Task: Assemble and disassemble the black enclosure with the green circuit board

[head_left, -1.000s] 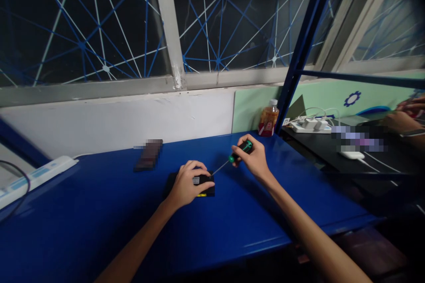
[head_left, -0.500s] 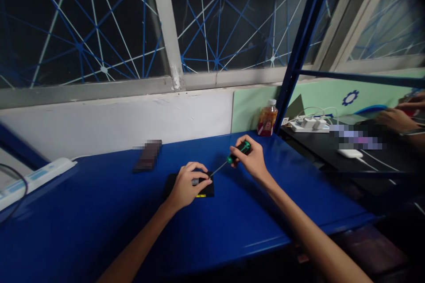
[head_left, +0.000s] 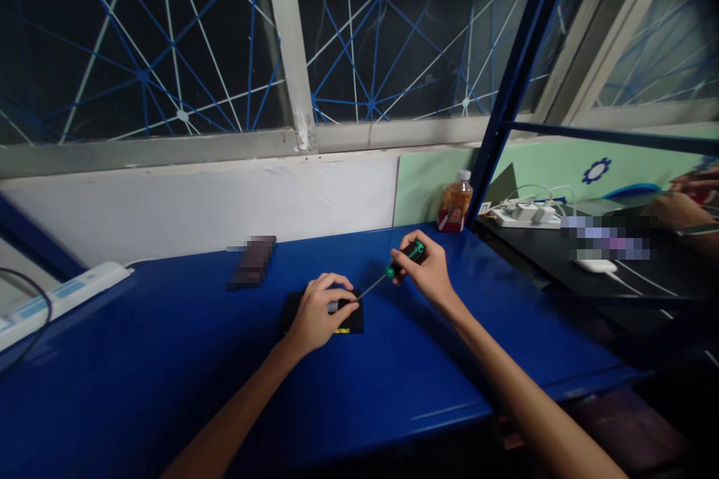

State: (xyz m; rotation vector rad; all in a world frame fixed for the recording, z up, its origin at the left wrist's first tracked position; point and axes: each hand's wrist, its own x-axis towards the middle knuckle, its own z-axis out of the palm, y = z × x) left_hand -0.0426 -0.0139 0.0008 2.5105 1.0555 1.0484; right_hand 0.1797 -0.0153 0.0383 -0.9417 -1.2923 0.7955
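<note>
A flat black device (head_left: 349, 319) with a small yellow mark lies on the blue table (head_left: 168, 359). My left hand (head_left: 317, 312) rests on top of it, fingers curled down and pressing it in place. My right hand (head_left: 428, 269) is closed round the green and black handle of a small screwdriver (head_left: 405, 258). The thin shaft slants down to the left and its tip meets the device's right end, just by my left fingertips.
A dark flat object (head_left: 252, 260) lies further back on the table. A white power strip (head_left: 61, 298) sits at the left edge, a drink bottle (head_left: 454, 202) at the back right. Beyond a blue post, another person's hand (head_left: 682, 206) is at a black desk with chargers (head_left: 525, 213).
Both hands stay where they were on the device and the screwdriver. Only the camera has shifted slightly.
</note>
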